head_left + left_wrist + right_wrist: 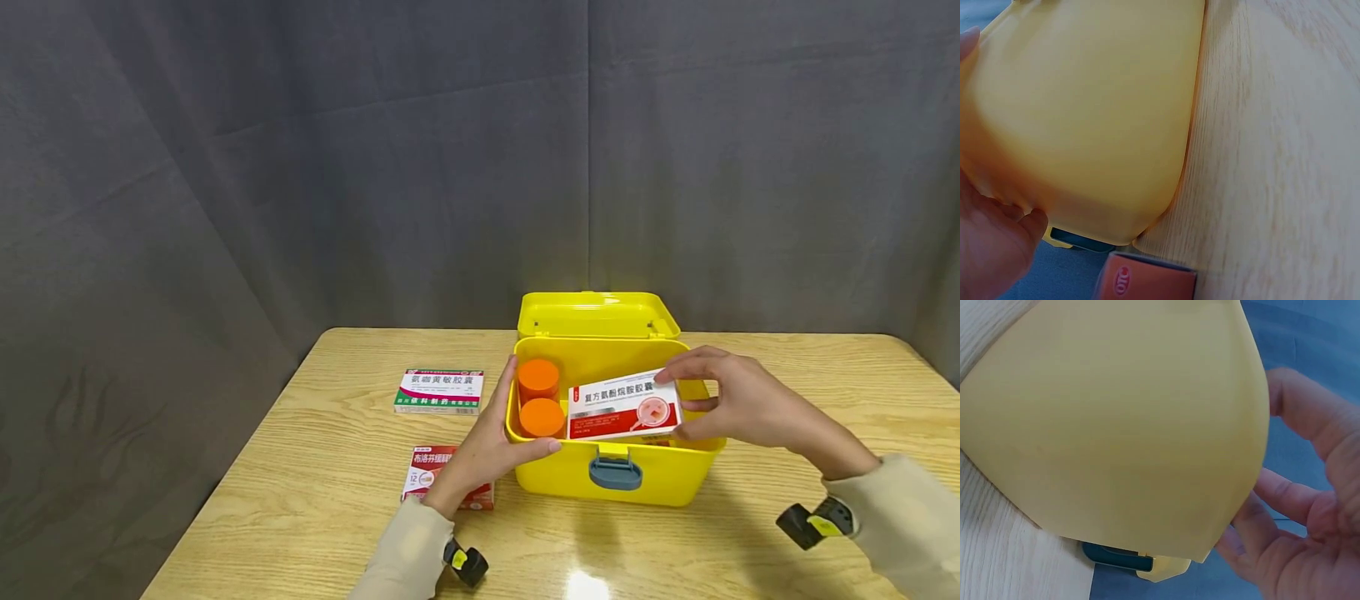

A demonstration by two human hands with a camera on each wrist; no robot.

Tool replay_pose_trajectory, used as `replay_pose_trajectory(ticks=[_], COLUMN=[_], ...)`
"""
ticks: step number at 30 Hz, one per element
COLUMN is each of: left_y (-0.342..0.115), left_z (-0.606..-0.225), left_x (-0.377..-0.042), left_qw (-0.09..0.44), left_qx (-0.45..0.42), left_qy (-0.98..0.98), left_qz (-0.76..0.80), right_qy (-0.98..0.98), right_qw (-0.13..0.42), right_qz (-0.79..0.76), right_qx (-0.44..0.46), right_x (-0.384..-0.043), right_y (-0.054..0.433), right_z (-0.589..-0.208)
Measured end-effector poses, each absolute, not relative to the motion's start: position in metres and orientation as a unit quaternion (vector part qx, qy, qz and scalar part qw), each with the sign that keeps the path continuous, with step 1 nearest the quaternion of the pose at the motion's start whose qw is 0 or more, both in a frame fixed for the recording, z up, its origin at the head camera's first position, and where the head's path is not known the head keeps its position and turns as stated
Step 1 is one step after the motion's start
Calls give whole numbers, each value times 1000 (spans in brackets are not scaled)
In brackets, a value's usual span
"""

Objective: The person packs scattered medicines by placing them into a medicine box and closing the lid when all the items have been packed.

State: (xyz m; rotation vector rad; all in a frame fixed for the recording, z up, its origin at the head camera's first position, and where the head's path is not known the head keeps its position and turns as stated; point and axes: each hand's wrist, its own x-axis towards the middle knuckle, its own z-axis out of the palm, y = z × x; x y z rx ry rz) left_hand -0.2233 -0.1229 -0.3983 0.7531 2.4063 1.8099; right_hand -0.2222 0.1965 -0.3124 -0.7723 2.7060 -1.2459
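A yellow medicine case (615, 471) stands with its lid (596, 317) raised at the back and a grey-blue latch (615, 473) on its front. Two orange-capped containers (542, 418) occupy its left end. My right hand (731, 396) pinches the right end of a white and red medicine box (615, 406), which lies tilted within the case opening. My left hand (487, 442) grips the case's left front corner, thumb along the front rim and fingers up the left side. In the right wrist view, the case wall (1116, 425) hides the medicine box.
Left of the case, a white, green and magenta medicine box (439, 392) lies flat on the wooden table (315, 467). A red and white medicine box (476, 498) lies nearer, partly covered by my left wrist. A grey curtain (420, 167) hangs behind the table.
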Motion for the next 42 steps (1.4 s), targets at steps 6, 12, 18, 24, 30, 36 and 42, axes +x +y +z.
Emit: replay_pose_trajectory(ticks=[6,12,18,24,30,36,42], left_y=[-123,-123,-123,-123,-123,-123,-123], left_z=[-398,-398,-399,-399,-399,-400,-399], left_x=[-224,-223,-224,-223,-224,-224,-224], left_qw=[15,16,17,16,12,17,21], left_qx=[242,241,241,242,246,237,235], left_qy=[779,779,777,778,776,777,780], left_qz=[579,578,581,580,581,583,580], right_qy=[885,887,888,892,901,917,933], right_qw=[36,52,64,70,74,80,71], right_qz=[-384,-371,-371,-354,-333,-284,-233], right_qx=[-261,-269,-265,-271,-269,-268,-264], right_x=[-226,-229,-230,-231,-233,-235,-235], right_y=[192,189,188,184,181,174,169], right_z=[-313,-313,-312,-312,-312,-310,-309])
